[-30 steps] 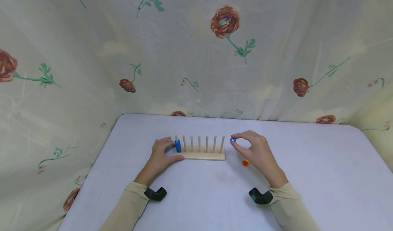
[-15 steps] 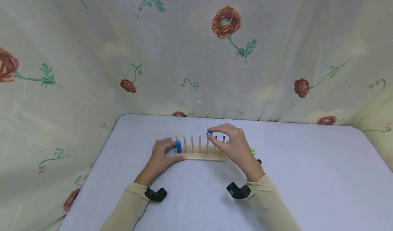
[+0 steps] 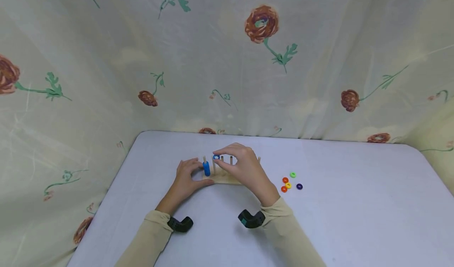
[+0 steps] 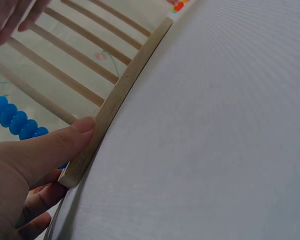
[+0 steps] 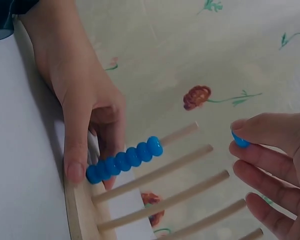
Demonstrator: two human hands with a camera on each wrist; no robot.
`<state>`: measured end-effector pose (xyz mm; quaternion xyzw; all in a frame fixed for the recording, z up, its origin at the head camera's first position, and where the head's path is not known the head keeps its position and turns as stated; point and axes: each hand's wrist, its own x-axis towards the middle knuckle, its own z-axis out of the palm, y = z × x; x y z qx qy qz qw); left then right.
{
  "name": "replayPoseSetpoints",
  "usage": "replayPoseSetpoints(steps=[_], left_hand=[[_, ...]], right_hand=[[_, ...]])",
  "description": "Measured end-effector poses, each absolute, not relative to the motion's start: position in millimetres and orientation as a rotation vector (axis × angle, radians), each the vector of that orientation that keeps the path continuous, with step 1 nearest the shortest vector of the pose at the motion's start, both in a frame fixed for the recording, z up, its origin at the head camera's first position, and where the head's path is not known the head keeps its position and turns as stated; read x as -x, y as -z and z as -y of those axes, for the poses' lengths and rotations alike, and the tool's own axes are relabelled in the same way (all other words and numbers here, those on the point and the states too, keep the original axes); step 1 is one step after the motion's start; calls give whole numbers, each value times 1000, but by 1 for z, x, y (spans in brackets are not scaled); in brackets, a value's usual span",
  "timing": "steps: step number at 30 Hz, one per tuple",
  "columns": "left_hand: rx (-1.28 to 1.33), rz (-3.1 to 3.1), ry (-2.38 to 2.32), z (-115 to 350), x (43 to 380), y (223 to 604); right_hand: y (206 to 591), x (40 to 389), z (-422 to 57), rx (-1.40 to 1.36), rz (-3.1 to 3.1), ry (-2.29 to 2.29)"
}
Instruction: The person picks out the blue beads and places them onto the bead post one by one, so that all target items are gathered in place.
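A wooden peg stand point(image 3: 227, 179) with a row of upright pegs is on the table. Blue ring beads point(image 5: 124, 161) are stacked on its leftmost peg, the peg's tip showing above them. The left hand point(image 3: 186, 179) grips the stand's left end, thumb on the front edge and fingers behind, as the left wrist view shows. Between thumb and forefinger the right hand point(image 3: 244, 166) pinches one blue bead point(image 5: 240, 140). That bead is beside the top of the second peg from the left, apart from the stack. From the head, the right hand covers part of the stand's right half.
Right of the stand lie several loose beads: a green bead point(image 3: 293, 174), two orange ones, a yellow bead point(image 3: 288, 185) and a dark purple bead point(image 3: 299, 186). A flowered cloth point(image 3: 227, 62) hangs behind the white table point(image 3: 354, 204).
The right hand has moved left with the blue bead, from beyond the stand's right end to the left pegs. Loose beads it covered now show. The left hand has stayed in place.
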<state>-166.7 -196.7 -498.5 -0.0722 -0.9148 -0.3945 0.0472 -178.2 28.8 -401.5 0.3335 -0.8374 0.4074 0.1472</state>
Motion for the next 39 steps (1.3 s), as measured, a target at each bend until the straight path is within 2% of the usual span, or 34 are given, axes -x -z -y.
replayPoseSetpoints(steps=[18,39], left_hand=[[225,2823,1193,197,165,500],[255,2805,1192,196,165,494]], right_hand=[[404,183,5,-892,2522,-1083],[408,183,9,-907,2517,-1051]])
